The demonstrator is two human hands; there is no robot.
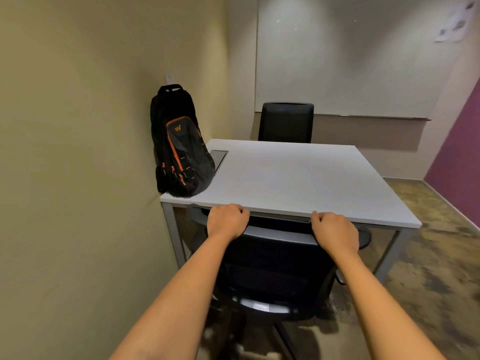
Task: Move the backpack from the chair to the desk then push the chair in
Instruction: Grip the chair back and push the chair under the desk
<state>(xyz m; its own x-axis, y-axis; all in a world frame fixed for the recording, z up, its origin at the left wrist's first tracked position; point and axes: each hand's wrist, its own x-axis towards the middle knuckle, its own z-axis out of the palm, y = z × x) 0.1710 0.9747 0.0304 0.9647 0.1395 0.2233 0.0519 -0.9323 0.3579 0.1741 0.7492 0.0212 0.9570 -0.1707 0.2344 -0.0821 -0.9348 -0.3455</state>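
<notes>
The backpack (180, 144) stands upright on the desk (298, 178), at ten o'clock from the hands. The left hand (226, 221) and right hand (335, 231) curl over the chair (275, 268) backrest's top corners; the desk lies at twelve o'clock, so the push goes straight ahead.

Backpack (179, 149): black with orange trim and orange logo. Desk (298, 178): pale grey top, grey legs. Both chairs black, near chair (275, 268) and far chair (285, 122). Floor (428, 255): mottled brown. Right wall (459, 162): purple
</notes>
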